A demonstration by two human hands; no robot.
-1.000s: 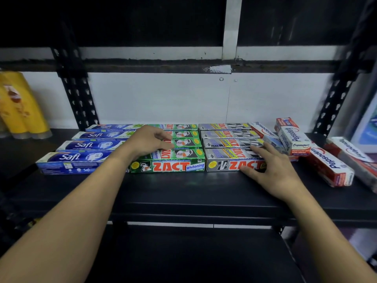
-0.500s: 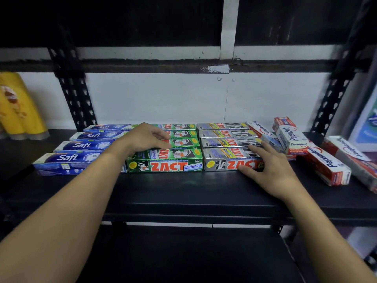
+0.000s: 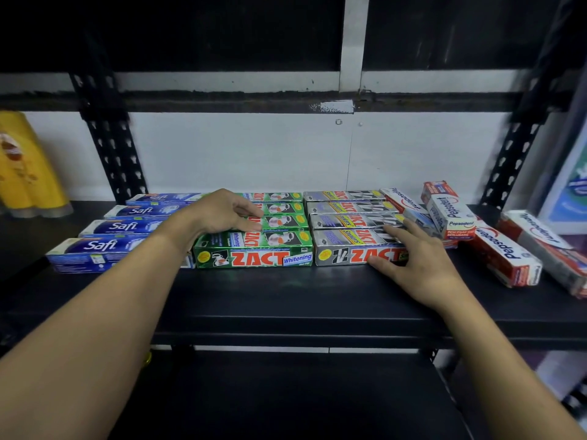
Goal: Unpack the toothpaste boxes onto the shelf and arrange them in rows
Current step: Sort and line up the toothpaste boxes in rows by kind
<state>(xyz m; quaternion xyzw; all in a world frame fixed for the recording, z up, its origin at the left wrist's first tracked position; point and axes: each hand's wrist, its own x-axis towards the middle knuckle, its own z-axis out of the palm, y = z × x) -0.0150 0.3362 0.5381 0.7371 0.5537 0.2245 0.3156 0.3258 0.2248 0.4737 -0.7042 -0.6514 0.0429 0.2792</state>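
Note:
On the black shelf [image 3: 286, 300] lie several rows of toothpaste boxes: blue Safi boxes [image 3: 104, 246] at the left, green Zact boxes [image 3: 254, 257] in the middle, silver Zact boxes [image 3: 346, 254] to their right. My left hand [image 3: 219, 214] rests flat on top of the green Zact boxes, fingers spread. My right hand [image 3: 416, 262] lies with fingers apart against the right end of the front silver Zact box, thumb at its front face. Red-and-white Pepsodent boxes [image 3: 502, 255] lie loose and askew at the right.
A yellow pack [image 3: 25, 173] stands at the far left of the shelf. Black perforated uprights [image 3: 111, 147] frame the bay on both sides. A blue-and-white package [image 3: 568, 192] leans at the right edge. A lower shelf [image 3: 286, 392] shows below.
Both hands stay on the Zact boxes, almost unmoved. The view has drifted slightly.

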